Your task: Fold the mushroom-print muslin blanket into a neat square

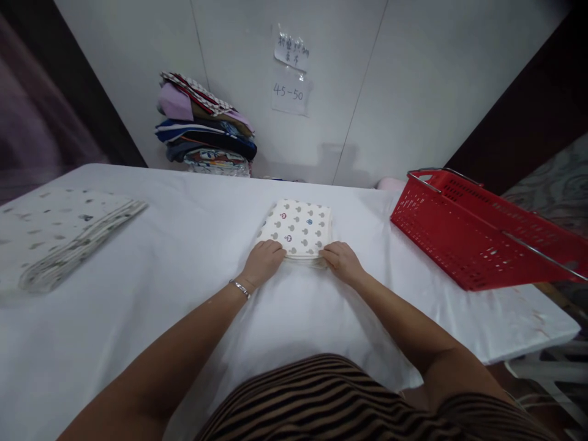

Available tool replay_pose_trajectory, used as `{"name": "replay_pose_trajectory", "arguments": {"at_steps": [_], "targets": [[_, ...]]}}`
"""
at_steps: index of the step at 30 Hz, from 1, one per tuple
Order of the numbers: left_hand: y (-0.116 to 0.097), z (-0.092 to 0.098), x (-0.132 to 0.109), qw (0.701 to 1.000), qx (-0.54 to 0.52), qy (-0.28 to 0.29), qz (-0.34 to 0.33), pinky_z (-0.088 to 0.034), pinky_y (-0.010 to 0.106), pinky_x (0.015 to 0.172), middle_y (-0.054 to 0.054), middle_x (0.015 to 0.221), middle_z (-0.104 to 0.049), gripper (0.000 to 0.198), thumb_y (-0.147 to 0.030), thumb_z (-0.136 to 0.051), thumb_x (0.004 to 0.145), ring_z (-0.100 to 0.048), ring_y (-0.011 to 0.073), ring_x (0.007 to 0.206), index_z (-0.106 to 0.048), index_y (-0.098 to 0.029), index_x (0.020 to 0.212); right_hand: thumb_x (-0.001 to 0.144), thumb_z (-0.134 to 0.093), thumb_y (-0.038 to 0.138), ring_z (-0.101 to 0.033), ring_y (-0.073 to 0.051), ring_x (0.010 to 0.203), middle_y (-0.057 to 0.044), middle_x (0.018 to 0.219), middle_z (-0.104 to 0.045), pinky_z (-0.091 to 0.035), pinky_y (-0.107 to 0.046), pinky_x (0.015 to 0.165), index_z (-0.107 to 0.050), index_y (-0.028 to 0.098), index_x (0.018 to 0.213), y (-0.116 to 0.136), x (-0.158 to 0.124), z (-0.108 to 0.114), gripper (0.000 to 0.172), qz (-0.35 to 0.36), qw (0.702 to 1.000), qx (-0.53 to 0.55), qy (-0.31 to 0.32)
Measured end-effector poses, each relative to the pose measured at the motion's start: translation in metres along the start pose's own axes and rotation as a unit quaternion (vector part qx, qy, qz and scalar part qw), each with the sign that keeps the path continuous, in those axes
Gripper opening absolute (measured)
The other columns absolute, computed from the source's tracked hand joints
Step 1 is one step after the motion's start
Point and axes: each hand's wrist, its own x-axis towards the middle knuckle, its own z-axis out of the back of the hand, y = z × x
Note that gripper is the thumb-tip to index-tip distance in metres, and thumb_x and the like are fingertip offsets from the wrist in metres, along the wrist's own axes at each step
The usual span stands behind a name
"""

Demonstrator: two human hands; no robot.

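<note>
A folded white cloth (pixel 298 225) with grey, red and blue motifs lies flat on the white-covered table in front of me. My left hand (pixel 264 260), with a bracelet on its wrist, grips the cloth's near left corner, fingers closed over the edge. At the near right corner, my right hand (pixel 340 260) holds the same cloth, its fingers also bent over the edge. Both thumbs are mostly hidden. The layered near edge of the cloth shows between the hands.
A larger folded patterned cloth (pixel 59 229) lies at the left of the table (pixel 184 214). A red basket (pixel 487 236) with metal handles rests at the right. Beyond the far edge, folded fabrics (pixel 206 131) are stacked by a wall with paper signs (pixel 289 95).
</note>
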Motion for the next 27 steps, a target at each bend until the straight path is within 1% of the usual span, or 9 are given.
{"name": "replay_pose_trajectory", "arguments": {"at_steps": [5, 8, 11, 13, 15, 18, 21, 24, 27], "targets": [[-0.001, 0.000, -0.001, 1.000, -0.005, 0.005, -0.001, -0.038, 0.034, 0.069, 0.006, 0.080, -0.062, 0.021, -0.007, -0.047, 0.085, -0.053, 0.0188, 0.078, -0.062, -0.019, 0.075, 0.090, -0.049, 0.013, -0.053, -0.018, 0.085, -0.007, 0.090, -0.065, -0.034, -0.029, 0.071, -0.068, 0.019, 0.095, 0.003, -0.003, -0.005, 0.021, 0.025, 0.999, 0.004, 0.028], [-0.002, 0.002, 0.000, 1.000, -0.014, 0.019, 0.010, -0.038, 0.034, 0.070, 0.006, 0.080, -0.062, 0.019, -0.009, -0.048, 0.085, -0.053, 0.0192, 0.078, -0.062, -0.019, 0.078, 0.090, -0.050, 0.013, -0.053, -0.018, 0.084, -0.006, 0.089, -0.064, -0.033, -0.029, 0.071, -0.069, 0.020, 0.092, 0.003, -0.006, -0.008, 0.020, 0.020, 1.000, 0.009, 0.022], [-0.004, 0.007, 0.001, 0.998, -0.042, 0.037, 0.014, -0.040, 0.036, 0.076, 0.006, 0.088, -0.063, 0.016, -0.012, -0.051, 0.084, -0.055, 0.0199, 0.085, -0.063, -0.020, 0.091, 0.090, -0.050, 0.013, -0.052, -0.018, 0.083, -0.006, 0.088, -0.064, -0.033, -0.029, 0.071, -0.068, 0.020, 0.091, 0.004, -0.005, -0.007, 0.020, 0.011, 1.000, 0.014, 0.023], [-0.007, 0.008, 0.003, 0.997, -0.067, 0.048, 0.009, -0.040, 0.037, 0.081, 0.006, 0.097, -0.063, 0.020, -0.018, -0.053, 0.085, -0.055, 0.0203, 0.091, -0.061, -0.021, 0.102, 0.090, -0.049, 0.014, -0.052, -0.019, 0.085, -0.006, 0.090, -0.064, -0.034, -0.030, 0.072, -0.068, 0.020, 0.093, 0.006, -0.004, -0.004, 0.020, 0.006, 0.999, 0.018, 0.027], [-0.009, 0.008, 0.005, 0.995, -0.082, 0.059, 0.003, -0.040, 0.037, 0.083, 0.006, 0.103, -0.063, 0.020, -0.025, -0.053, 0.088, -0.054, 0.0206, 0.095, -0.060, -0.022, 0.106, 0.090, -0.050, 0.016, -0.052, -0.020, 0.088, -0.008, 0.094, -0.064, -0.035, -0.030, 0.074, -0.066, 0.018, 0.097, 0.010, -0.001, -0.002, 0.019, 0.006, 0.999, 0.025, 0.032], [-0.012, 0.003, 0.010, 0.994, -0.083, 0.071, -0.002, -0.041, 0.036, 0.082, 0.006, 0.099, -0.063, 0.016, -0.028, -0.050, 0.091, -0.055, 0.0207, 0.096, -0.063, -0.021, 0.099, 0.089, -0.053, 0.021, -0.052, -0.021, 0.091, -0.009, 0.098, -0.064, -0.035, -0.031, 0.075, -0.065, 0.018, 0.104, 0.014, 0.005, 0.000, 0.019, 0.014, 0.998, 0.033, 0.043], [-0.012, -0.001, 0.014, 0.995, -0.064, 0.072, -0.007, -0.041, 0.035, 0.078, 0.006, 0.093, -0.064, 0.014, -0.025, -0.051, 0.091, -0.056, 0.0203, 0.092, -0.064, -0.020, 0.094, 0.091, -0.051, 0.022, -0.052, -0.020, 0.089, -0.008, 0.097, -0.064, -0.036, -0.031, 0.074, -0.066, 0.019, 0.103, 0.014, 0.011, -0.002, 0.019, 0.013, 0.998, 0.026, 0.048], [-0.013, -0.003, 0.015, 0.998, -0.025, 0.052, -0.012, -0.040, 0.034, 0.073, 0.005, 0.089, -0.064, 0.014, -0.021, -0.050, 0.091, -0.055, 0.0194, 0.086, -0.064, -0.020, 0.092, 0.095, -0.046, 0.021, -0.052, -0.019, 0.085, -0.007, 0.094, -0.066, -0.035, -0.031, 0.071, -0.067, 0.019, 0.100, 0.013, 0.014, -0.005, 0.022, 0.006, 1.000, -0.001, 0.026], [-0.017, -0.004, 0.011, 0.999, 0.002, 0.040, -0.018, -0.040, 0.033, 0.071, 0.004, 0.086, -0.064, 0.016, -0.015, -0.048, 0.091, -0.055, 0.0186, 0.083, -0.063, -0.018, 0.089, 0.097, -0.042, 0.020, -0.052, -0.019, 0.081, -0.006, 0.089, -0.066, -0.034, -0.032, 0.070, -0.069, 0.018, 0.097, 0.016, 0.013, -0.008, 0.027, 0.017, 1.000, -0.018, 0.010]]}}
